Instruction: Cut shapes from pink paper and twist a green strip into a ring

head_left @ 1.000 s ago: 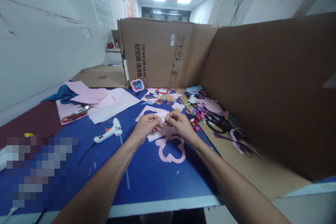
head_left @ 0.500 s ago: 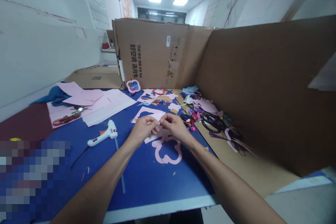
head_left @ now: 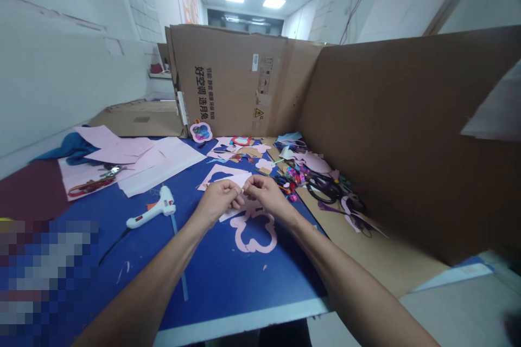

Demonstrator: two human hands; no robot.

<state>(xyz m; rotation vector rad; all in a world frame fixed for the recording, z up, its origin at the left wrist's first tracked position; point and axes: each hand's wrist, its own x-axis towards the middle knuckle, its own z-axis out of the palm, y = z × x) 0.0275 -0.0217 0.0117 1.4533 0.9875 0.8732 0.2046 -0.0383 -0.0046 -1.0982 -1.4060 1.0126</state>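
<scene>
My left hand (head_left: 217,199) and my right hand (head_left: 260,193) meet over the blue table (head_left: 220,276), fingertips pinched together on a small piece that I cannot make out. Just below them lies a pink flower-shaped paper outline (head_left: 253,232). A pale pink paper scrap (head_left: 230,214) sits under my left hand. To the left rests a white hot glue gun (head_left: 152,213) with a thin glue stick (head_left: 179,252) beside it.
Pink paper sheets (head_left: 154,160) and red-handled scissors (head_left: 87,186) lie at the left. A heap of ribbons and cut shapes (head_left: 317,181) lies at the right. Cardboard walls (head_left: 399,135) close the back and right sides. A finished flower piece (head_left: 201,132) leans at the back.
Only the view has shifted, so everything sits a little further left. My hands stay pinched together in the same pose.
</scene>
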